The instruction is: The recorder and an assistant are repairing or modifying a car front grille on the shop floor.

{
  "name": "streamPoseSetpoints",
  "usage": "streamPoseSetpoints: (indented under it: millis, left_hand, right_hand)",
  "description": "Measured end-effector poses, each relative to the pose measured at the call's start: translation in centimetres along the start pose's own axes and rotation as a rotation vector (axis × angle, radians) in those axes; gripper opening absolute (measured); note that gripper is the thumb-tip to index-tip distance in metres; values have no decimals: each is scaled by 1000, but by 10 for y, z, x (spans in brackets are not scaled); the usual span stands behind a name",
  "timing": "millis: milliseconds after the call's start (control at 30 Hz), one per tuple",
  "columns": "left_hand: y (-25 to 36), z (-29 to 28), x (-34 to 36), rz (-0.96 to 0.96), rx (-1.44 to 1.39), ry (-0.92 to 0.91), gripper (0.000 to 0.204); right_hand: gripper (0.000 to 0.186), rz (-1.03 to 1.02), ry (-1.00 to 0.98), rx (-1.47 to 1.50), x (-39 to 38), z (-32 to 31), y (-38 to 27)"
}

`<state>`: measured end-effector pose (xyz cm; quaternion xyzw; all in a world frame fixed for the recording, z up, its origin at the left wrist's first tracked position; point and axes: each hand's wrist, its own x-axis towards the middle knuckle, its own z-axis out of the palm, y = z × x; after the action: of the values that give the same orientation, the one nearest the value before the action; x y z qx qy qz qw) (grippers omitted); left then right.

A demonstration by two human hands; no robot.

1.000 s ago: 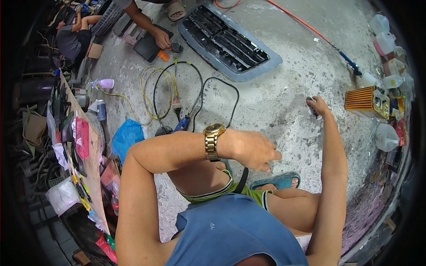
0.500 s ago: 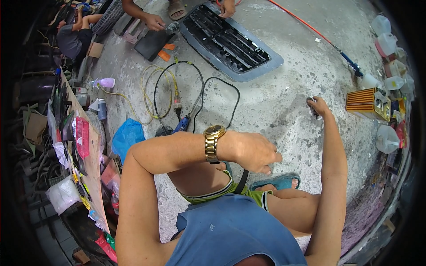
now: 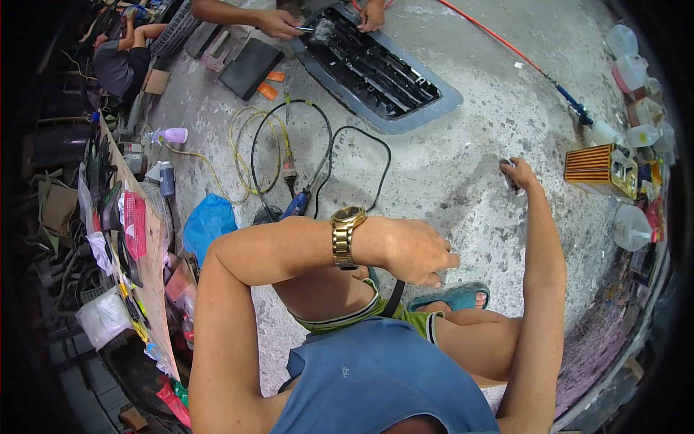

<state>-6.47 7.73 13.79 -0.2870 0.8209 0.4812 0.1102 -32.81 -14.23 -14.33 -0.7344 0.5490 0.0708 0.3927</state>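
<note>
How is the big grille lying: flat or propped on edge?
Flat, it appears: the grille faces up, its grey border spread along the concrete floor.

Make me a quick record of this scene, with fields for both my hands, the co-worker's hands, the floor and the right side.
Left hand: loosely curled, gold wristwatch on its wrist, no held item visible
Right hand: fingers at a small dark object, too unclear to name
Co-worker's hands: one holding a slim tool at the black grille
Floor: blue plastic bag, blue power tool, orange hose
Right side: striped tin, plastic jugs
</note>
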Motion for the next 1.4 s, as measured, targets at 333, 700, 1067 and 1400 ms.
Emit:
streamPoseSetpoints:
  millis: [333,700,1067,1400]
  left_hand:
    - [1,1,-2,-2,-6,6,46]
    - [0,2,-3,19,0,16,45]
    - [-1,1,-2,1,-15,-18,43]
    - [2,-1,-3,-1,-9,-21,44]
  right_hand:
    - [46,-11,8,44,3,2,4]
    - [46,-34,54,23,4,6,11]
    - [48,0,5,26,-3,1,2]
    - [41,-11,35,64,6,9,13]
